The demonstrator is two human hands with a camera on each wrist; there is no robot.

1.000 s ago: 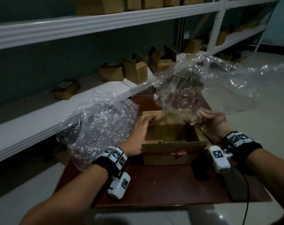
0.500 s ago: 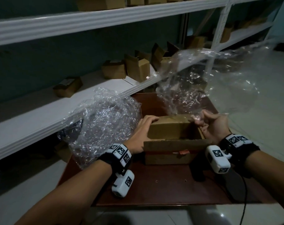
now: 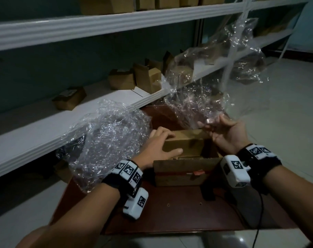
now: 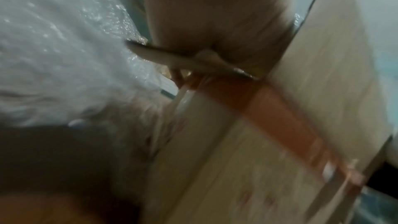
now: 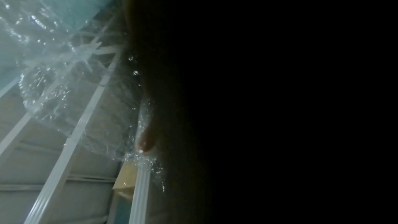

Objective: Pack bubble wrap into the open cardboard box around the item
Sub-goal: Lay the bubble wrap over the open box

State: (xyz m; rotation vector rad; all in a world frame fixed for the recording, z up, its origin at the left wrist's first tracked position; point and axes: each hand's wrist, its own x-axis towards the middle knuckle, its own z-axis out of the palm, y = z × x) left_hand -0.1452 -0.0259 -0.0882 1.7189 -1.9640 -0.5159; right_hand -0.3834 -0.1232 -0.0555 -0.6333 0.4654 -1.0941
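The packing looks barely begun, as far as the views show. The open cardboard box (image 3: 186, 169) stands on the desk (image 3: 179, 212) between the two wrists, and no wrap can be seen inside it yet. The left hand (image 3: 161, 145) lies over the near-left corner of a smaller brown carton (image 3: 184, 144), taken here to be the item, fingers curled over its top edge and thumb along its near face, so it grips the carton, which sits partly down in the box. Just outside that hand, to its left, a big crumpled heap of bubble wrap (image 3: 109, 138) rests on the desk, touching the forearm. The right hand (image 3: 227, 133) is raised just above the box's far-right corner, fingers half curled around the lower edge of a thin clear sheet (image 3: 205, 90) that billows up and away from it; it appears to hold that sheet. Left to do, by my reckoning: seat the carton, then stuff wrap into the gaps round it. The left wrist view, though blurred, shows red tape (image 4: 280, 117) running across the box's outer wall close under the palm. The right wrist view is mostly dark, showing one fingertip (image 5: 148, 142) against the film, with white shelving (image 5: 71, 134) behind.
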